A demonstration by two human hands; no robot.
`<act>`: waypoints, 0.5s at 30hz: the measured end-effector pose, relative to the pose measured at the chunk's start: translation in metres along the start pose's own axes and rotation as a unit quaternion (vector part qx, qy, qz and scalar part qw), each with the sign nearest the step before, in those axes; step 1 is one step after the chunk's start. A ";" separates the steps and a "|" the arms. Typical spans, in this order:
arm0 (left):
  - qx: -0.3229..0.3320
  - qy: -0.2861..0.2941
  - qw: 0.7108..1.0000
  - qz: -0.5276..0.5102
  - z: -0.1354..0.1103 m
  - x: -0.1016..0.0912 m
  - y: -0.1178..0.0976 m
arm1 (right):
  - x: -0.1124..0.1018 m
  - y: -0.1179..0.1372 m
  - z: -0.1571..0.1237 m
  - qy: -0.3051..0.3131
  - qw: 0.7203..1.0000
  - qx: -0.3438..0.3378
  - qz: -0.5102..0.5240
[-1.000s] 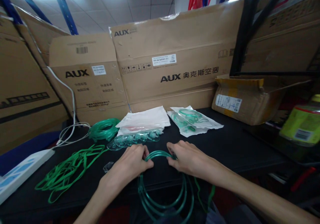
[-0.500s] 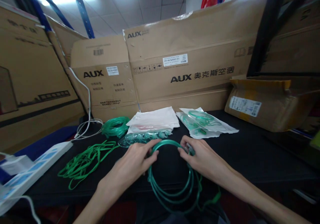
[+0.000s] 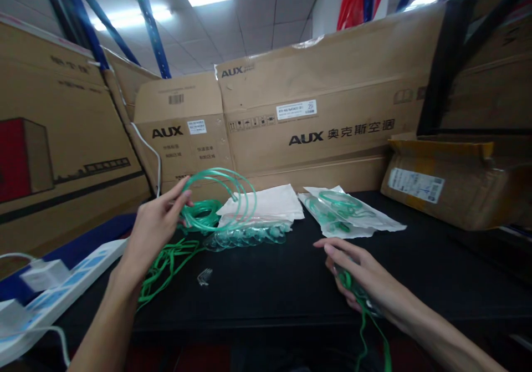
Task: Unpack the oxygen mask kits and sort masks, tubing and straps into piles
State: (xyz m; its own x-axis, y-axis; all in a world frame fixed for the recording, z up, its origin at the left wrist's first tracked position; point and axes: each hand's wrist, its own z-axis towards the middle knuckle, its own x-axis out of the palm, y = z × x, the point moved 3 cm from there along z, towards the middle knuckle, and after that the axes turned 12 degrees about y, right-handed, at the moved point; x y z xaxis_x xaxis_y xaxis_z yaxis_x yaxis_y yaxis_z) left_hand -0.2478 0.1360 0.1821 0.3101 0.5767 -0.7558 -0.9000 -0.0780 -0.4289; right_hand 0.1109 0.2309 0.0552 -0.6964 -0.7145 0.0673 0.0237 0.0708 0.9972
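My left hand point(image 3: 154, 229) is raised at the left over the black table point(image 3: 415, 272), fingers closed on a coil of green clear tubing point(image 3: 233, 194) that hangs in the air above another green tubing coil point(image 3: 198, 217). My right hand point(image 3: 358, 278) rests low near the table's front edge, fingers curled round a green and clear part point(image 3: 347, 279) with a green strap point(image 3: 376, 336) dangling below the table edge. Between the hands lies a row of clear masks point(image 3: 249, 234) in front of a stack of white bags point(image 3: 266, 204).
Packed bags with green tubing point(image 3: 344, 208) lie at the back right. Loose green straps point(image 3: 166, 261) and a small clip point(image 3: 204, 276) lie at the left. A white power strip point(image 3: 54, 294) sits at the far left. Cardboard boxes point(image 3: 316, 111) wall the back, and a yellow-taped box point(image 3: 453, 178) stands right.
My left hand has lifted the tubing coil up and to the left, away from the right hand. My right hand stayed low, keeping the green part and strap.
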 end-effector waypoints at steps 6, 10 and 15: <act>-0.118 -0.021 0.991 0.051 0.045 -0.003 0.062 | -0.001 -0.007 -0.004 0.000 0.999 -0.020 0.045; -0.146 0.021 0.986 0.071 0.057 0.011 0.090 | 0.001 -0.005 -0.003 0.018 0.999 -0.035 0.020; -0.104 0.043 0.990 0.081 0.060 0.025 0.104 | -0.002 -0.006 -0.001 0.028 0.999 -0.044 0.017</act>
State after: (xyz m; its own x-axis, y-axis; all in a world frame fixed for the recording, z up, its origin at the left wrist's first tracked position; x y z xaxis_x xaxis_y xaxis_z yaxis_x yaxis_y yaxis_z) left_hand -0.3524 0.1906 0.1483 0.2003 0.4733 -0.8578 -0.8601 -0.3344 -0.3853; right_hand 0.1131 0.2312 0.0489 -0.6534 -0.7503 0.1008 0.1114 0.0363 0.9931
